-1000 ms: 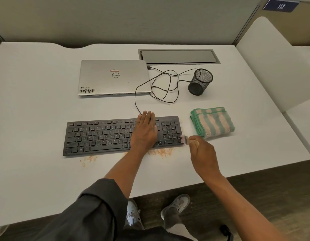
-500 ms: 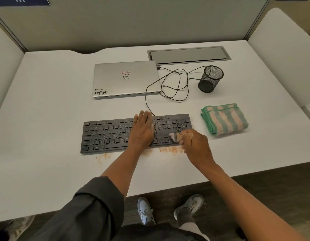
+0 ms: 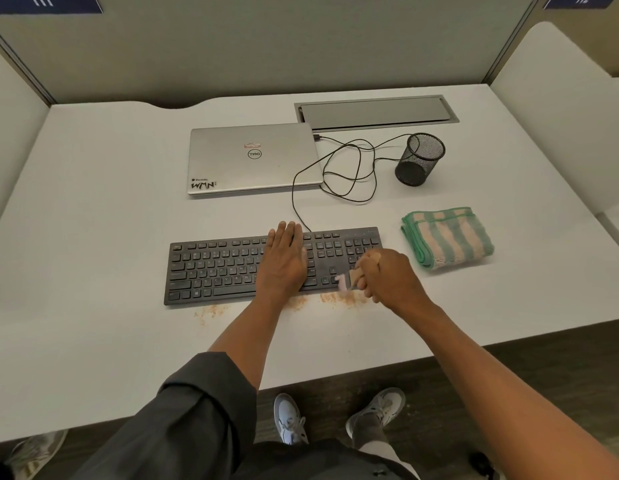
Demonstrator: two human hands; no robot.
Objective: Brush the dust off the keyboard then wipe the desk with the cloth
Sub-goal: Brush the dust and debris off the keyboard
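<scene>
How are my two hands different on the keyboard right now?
The left hand lies flat and open, palm down on the middle keys; the right hand is curled into a fist around a small brush. Left sits mid-board, right at the near right edge. Both are over the keyboard.

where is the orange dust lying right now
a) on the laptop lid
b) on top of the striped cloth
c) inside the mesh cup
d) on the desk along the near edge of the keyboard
d: the orange dust lies in patches on the desk just in front of the keyboard, near the right hand holding the brush.
</scene>
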